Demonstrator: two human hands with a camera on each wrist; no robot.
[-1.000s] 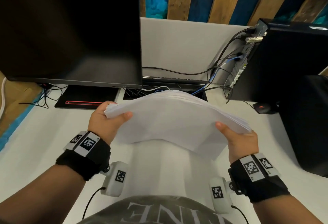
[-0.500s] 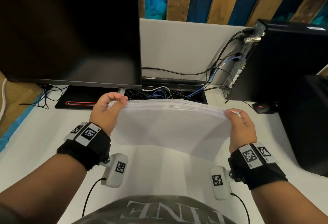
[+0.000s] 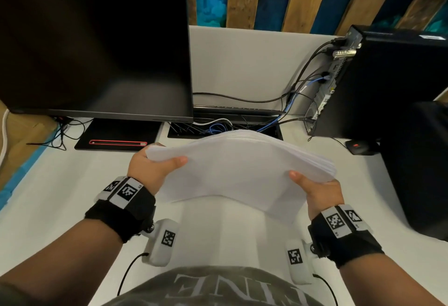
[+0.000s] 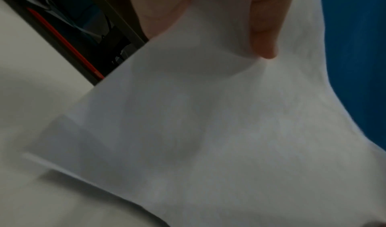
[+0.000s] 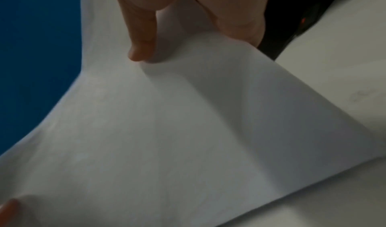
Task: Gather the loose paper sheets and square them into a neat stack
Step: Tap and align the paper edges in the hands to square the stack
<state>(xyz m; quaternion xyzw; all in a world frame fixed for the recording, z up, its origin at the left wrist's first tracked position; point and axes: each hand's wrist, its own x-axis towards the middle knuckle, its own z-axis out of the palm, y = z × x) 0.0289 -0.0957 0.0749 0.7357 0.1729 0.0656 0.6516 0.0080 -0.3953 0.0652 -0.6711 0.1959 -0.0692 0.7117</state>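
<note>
A stack of white paper sheets [image 3: 237, 167] hangs above the white desk [image 3: 60, 196], bowed upward in the middle. My left hand [image 3: 155, 167] grips its left end, thumb on the near face. My right hand [image 3: 315, 187] grips the right end the same way, thumb on top. The left wrist view shows the paper [image 4: 208, 123] from below, its lower edge near the desk, with a thumb pressed on it. In the right wrist view the paper [image 5: 188, 123] fills the frame under my thumb. The other fingers of both hands are hidden behind the sheets.
A black monitor [image 3: 92, 48] stands at the back left on a black base [image 3: 118, 136]. A black computer tower [image 3: 388, 80] with cables [image 3: 291, 97] stands at the back right, a small black device [image 3: 356, 146] beside it. A cable tray [image 3: 218, 128] lies behind the paper.
Half a second ago the stack stood lower and more edge-on to me, both hands atop its ends. Now it is lifted and tilted, its face toward me, thumbs on the near side.
</note>
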